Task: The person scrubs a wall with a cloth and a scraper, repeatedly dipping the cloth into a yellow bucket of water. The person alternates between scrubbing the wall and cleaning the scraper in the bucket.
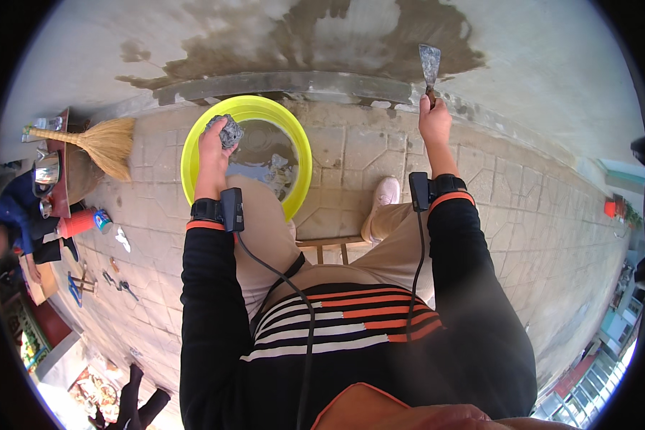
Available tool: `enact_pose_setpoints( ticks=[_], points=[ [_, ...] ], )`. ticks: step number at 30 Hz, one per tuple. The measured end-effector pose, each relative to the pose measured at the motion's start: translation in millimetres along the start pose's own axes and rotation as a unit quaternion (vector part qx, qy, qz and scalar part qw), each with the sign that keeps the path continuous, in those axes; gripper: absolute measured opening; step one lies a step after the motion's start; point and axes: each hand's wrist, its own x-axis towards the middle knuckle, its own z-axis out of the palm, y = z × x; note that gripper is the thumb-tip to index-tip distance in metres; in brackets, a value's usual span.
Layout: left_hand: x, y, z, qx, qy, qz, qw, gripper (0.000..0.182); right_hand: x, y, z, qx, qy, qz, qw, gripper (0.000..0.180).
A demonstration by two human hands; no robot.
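My left hand (213, 150) grips a wadded grey cloth (229, 133) above a yellow plastic basin (305, 156). Murky water (263, 140) with ripples and some pale matter lies in the basin. On the right, my right hand (435, 119) is closed around the handle of a putty knife (430, 63), whose grey-stained blade points up and away from me. Beyond both hands rises a pale wall (521, 59) with a large dark wet patch (424, 35) low on it. Whether the blade touches the wall, I cannot tell.
Paving tiles (457, 226) cover the ground. To the left are a straw broom (105, 145), a metal kettle (47, 169), a red container (78, 223), a can (102, 221) and scattered tools (119, 282). A seated person (19, 215) is at the far left. A wooden stool (328, 243) is beneath me.
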Motion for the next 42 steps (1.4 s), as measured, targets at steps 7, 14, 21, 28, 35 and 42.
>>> enact_pose_setpoints(
  ticks=[7,14,21,28,35,42],
  points=[
    [-0.3,-1.3,-1.5,-0.001,-0.015,0.001,1.0,0.026,23.3,-22.0,-29.5,0.082,0.085,-0.057,0.991,0.039],
    [-0.7,1.0,0.0,-0.011,-0.007,0.005,1.0,0.028,5.0,-14.5,-13.1,0.014,-0.016,-0.01,1.0,0.042],
    [2.2,-2.1,-1.3,-0.005,0.001,0.007,1.0,0.028,13.5,-52.7,-46.3,0.112,0.068,-0.066,0.989,0.035],
    [1.9,1.3,-3.0,-0.004,-0.006,-0.002,1.0,0.025,7.6,-38.3,-11.7,0.033,0.007,0.004,0.999,0.037],
    [-0.4,-0.7,-2.3,-0.001,-0.012,0.003,1.0,0.026,5.5,-55.7,-44.9,0.108,0.046,-0.072,0.99,0.037],
    [3.4,-0.1,-6.1,0.002,0.009,-0.013,1.0,0.028,1.7,-54.2,-3.8,0.023,-0.047,0.012,0.999,0.041]
  ],
)
